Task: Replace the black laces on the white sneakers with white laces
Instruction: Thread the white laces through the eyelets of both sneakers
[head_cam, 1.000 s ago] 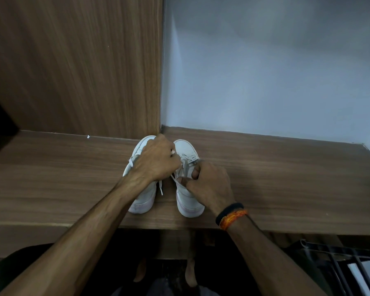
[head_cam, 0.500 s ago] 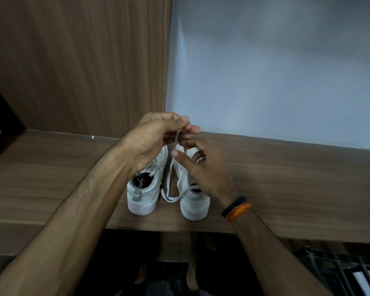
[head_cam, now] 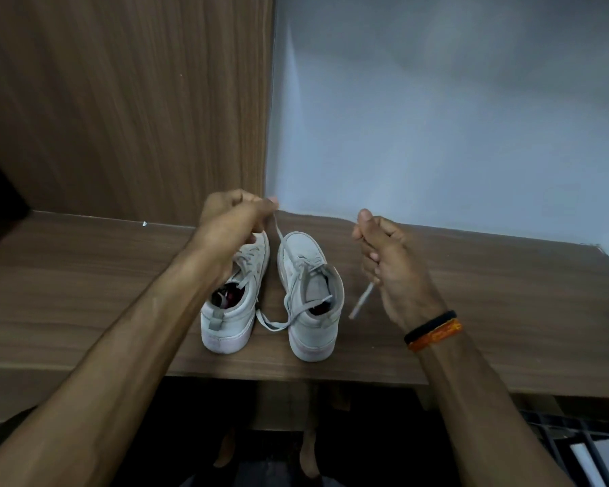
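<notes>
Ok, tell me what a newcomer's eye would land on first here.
Two white sneakers stand side by side, heels toward the camera, near the front edge of the wooden shelf. Above them both hands pull a white lace apart: the left hand pinches one end, the right hand grips the other. Black and orange wristbands circle the right wrist.

A wood-grain tabletop runs across the middle of the view. At ten o'clock a tall wooden panel rises from it and meets a pale grey wall at one o'clock. Black and orange wristbands sit at three o'clock. A dark metal rack shows at five o'clock, and bare feet stand in shadow at six o'clock, below the tabletop's edge.
</notes>
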